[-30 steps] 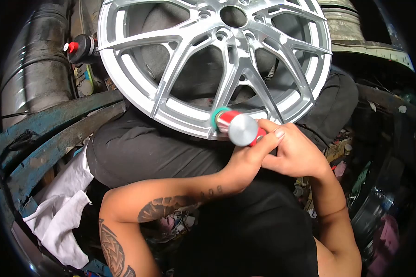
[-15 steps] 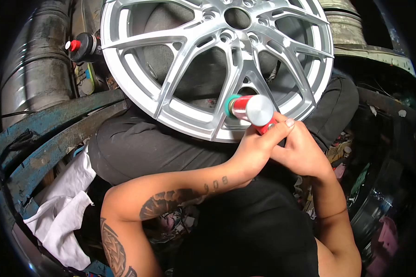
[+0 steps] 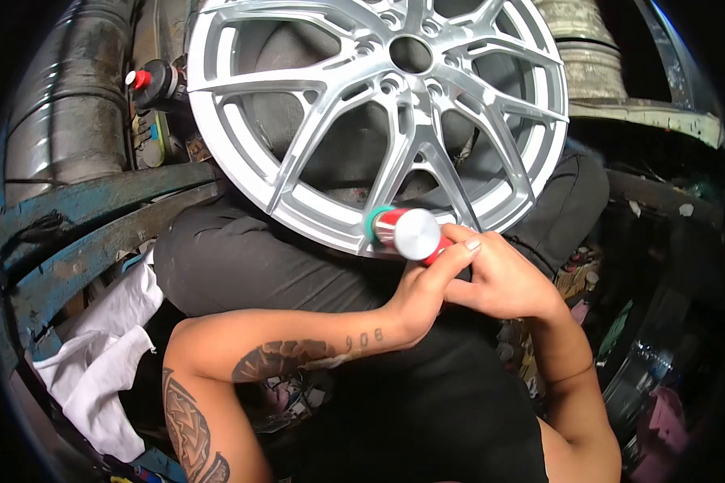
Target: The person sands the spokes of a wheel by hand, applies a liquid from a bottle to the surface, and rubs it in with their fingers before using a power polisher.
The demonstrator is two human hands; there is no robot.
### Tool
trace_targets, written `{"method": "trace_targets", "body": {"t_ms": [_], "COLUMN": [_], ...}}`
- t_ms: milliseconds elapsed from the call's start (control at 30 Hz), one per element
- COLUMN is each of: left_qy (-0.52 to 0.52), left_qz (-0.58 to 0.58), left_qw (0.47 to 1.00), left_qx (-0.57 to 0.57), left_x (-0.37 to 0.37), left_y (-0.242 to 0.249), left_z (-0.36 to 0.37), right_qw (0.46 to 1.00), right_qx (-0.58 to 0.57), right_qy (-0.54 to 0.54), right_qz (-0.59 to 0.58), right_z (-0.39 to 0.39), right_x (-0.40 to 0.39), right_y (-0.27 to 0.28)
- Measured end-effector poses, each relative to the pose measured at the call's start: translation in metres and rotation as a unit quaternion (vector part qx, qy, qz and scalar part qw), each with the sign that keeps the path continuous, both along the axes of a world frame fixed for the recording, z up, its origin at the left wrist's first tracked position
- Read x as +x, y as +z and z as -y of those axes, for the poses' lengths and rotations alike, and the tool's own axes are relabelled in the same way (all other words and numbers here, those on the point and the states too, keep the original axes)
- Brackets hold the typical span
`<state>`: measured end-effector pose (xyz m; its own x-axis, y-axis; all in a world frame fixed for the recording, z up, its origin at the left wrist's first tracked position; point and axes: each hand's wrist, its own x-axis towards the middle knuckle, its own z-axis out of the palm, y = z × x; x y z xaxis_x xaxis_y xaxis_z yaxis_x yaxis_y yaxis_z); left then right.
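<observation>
A silver multi-spoke wheel rim (image 3: 302,153) rests across the person's legs. Both my left hand (image 3: 427,294) and my right hand (image 3: 503,278) are closed around the handle of a small red polisher (image 3: 417,235) with a round silver head. Its green pad (image 3: 376,225) meets the near outer edge of the rim, at the foot of a spoke. My fingers overlap on the grip, so most of the handle is hidden. The pad's face against the metal is out of sight.
A black bottle with a red-and-white cap (image 3: 157,83) stands left of the rim. Beyond it lies a dark metal drum (image 3: 68,105). Worn blue beams (image 3: 97,197) cross the left side, with a white cloth (image 3: 97,370) hanging below. Pink cloth (image 3: 660,431) is at lower right.
Both hands have drawn the polisher toward my body and left, from partway along the spoke to the rim's near edge. The whole view has shifted slightly.
</observation>
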<state>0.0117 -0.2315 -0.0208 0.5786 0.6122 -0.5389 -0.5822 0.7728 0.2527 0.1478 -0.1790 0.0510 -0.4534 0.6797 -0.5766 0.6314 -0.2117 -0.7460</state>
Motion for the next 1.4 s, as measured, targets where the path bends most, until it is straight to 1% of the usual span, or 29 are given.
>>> {"method": "trace_targets", "body": {"t_ms": [33,67,167,200,300,367,400,500,533,600,700,800,900,933,1033,1133,1233,1267,1300,1400], "left_qy": [0.001,0.000,-0.023,-0.030,-0.034,-0.028,-0.016,-0.036,-0.048,-0.057,-0.058,-0.050,-0.082,-0.069,-0.057,-0.027,-0.033,-0.049,-0.075,-0.086], "left_qz": [0.002,0.003,0.006,0.006,0.013,0.015,0.033,0.087,0.108,0.115,0.119,0.127,0.138,0.131,0.069,0.071,0.031,0.016,0.026,0.006], "left_qw": [1.000,1.000,0.999,0.999,0.999,0.999,0.999,0.994,0.992,0.990,0.989,0.988,0.984,0.986,0.991,0.995,0.999,0.999,0.997,0.996], "left_qx": [0.013,0.023,0.022,0.025,0.013,-0.012,-0.012,-0.054,-0.053,-0.058,-0.068,-0.069,-0.075,-0.077,-0.094,-0.062,-0.008,0.005,0.022,0.018], "left_x": [0.004,0.006,0.008,0.008,0.009,0.007,0.006,-0.002,-0.004,-0.006,-0.008,-0.009,-0.012,-0.013,-0.008,-0.008,0.001,0.001,0.000,0.003], "left_y": [-0.003,-0.003,0.000,0.001,-0.001,0.003,0.001,0.005,0.004,0.005,0.006,0.010,0.010,0.013,0.004,0.005,-0.003,-0.003,-0.004,-0.001], "left_z": [-0.004,-0.012,-0.028,-0.032,-0.031,-0.025,-0.020,-0.008,-0.006,-0.007,-0.004,-0.001,0.000,0.000,0.013,0.013,-0.001,-0.008,-0.017,-0.028], "right_qw": [0.999,0.999,0.995,0.994,0.995,0.996,0.996,0.998,0.999,0.999,0.996,0.999,0.998,0.997,0.997,0.998,1.000,0.997,0.997,0.997], "right_qx": [0.027,-0.003,0.049,0.054,0.048,0.065,0.074,-0.035,-0.037,-0.042,-0.077,-0.036,-0.070,-0.080,-0.061,-0.032,-0.014,0.070,0.056,0.031], "right_qy": [-0.025,-0.028,-0.075,-0.092,-0.092,-0.059,-0.042,-0.049,-0.040,-0.022,-0.006,0.004,0.004,0.008,0.042,0.060,-0.010,-0.029,-0.045,-0.076], "right_qz": [-0.013,0.029,0.034,0.019,0.007,-0.006,-0.013,0.002,0.003,0.006,0.048,-0.016,0.007,0.019,0.022,0.011,0.010,-0.029,-0.010,0.013], "right_z": [0.001,-0.002,0.004,0.004,0.004,0.006,0.006,0.008,0.007,0.005,-0.001,0.001,0.001,0.002,-0.001,0.000,0.004,0.007,0.008,0.008], "right_x": [0.001,0.002,0.011,0.010,0.014,0.012,0.011,0.008,0.008,0.007,0.006,0.004,0.001,0.003,-0.001,0.003,0.008,0.009,0.013,0.017], "right_y": [-0.002,0.004,-0.012,-0.012,-0.017,-0.017,-0.015,-0.002,0.000,0.004,0.005,0.004,0.014,0.012,0.010,0.005,-0.004,-0.015,-0.017,-0.018]}}
